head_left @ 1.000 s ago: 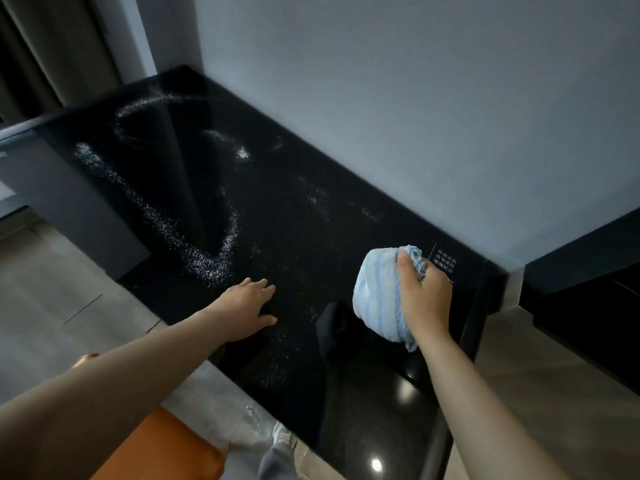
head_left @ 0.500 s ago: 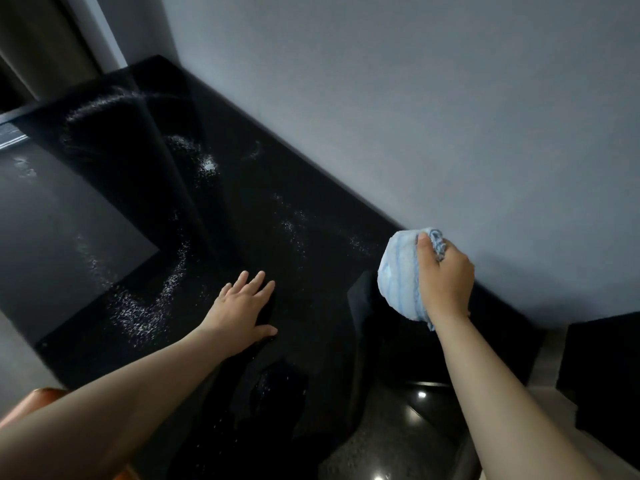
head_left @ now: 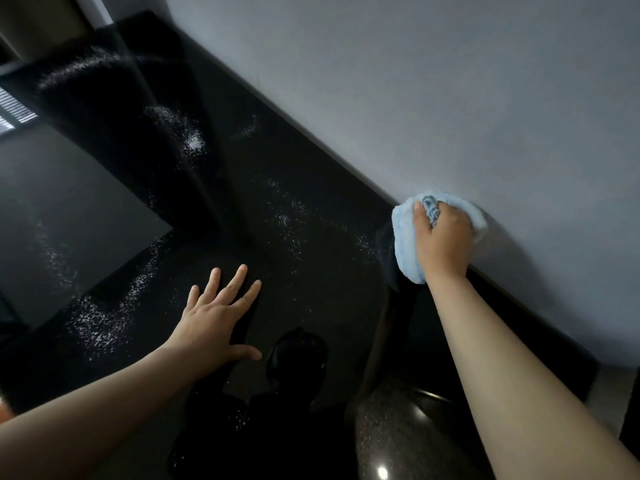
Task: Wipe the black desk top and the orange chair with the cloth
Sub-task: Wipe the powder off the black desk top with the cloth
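No readable text, label, brand or number anywhere in view.

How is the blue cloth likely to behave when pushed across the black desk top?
Probably soft and floppy: the cloth bunches into folds in the grip of the right hand. Likely light, as one hand holds it. On the glossy desk top it should slide easily, perhaps pushing the white specks along.

desk glossy black, white speckle streaks 9–12 o'clock; cloth light blue, faint stripes; wall plain grey; orange sliver at 8 o'clock edge
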Tool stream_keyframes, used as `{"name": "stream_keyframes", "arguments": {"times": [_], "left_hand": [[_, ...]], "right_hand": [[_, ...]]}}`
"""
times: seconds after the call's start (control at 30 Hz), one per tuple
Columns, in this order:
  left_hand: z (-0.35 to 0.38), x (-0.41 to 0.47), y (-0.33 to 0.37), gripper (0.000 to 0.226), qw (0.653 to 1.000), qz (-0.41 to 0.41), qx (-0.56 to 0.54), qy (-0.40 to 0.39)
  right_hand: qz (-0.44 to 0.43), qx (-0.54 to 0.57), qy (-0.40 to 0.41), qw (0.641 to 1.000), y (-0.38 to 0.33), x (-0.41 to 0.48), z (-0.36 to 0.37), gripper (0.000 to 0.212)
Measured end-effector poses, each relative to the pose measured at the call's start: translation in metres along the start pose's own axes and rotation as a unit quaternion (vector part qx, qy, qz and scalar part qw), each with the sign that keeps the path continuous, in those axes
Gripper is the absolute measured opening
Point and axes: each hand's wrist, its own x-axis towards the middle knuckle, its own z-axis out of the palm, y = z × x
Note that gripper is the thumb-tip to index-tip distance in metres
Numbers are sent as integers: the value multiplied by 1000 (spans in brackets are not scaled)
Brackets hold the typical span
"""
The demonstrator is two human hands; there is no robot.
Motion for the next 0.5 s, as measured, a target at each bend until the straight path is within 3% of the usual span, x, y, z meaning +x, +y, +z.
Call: {"name": "stream_keyframes", "arguments": {"times": [0.23, 0.37, 0.5], "left_hand": [[3, 0, -3, 114, 1000, 5, 3, 7], [4, 1, -4, 115, 1000, 5, 1, 11], [5, 1, -4, 115, 1000, 3, 1, 7]], "right_hand": [[2, 13, -65, 998, -7, -2, 12, 36], [47, -1, -126, 991, -5, 3, 11, 42], [54, 1, -125, 991, -6, 0, 14, 48]]}}
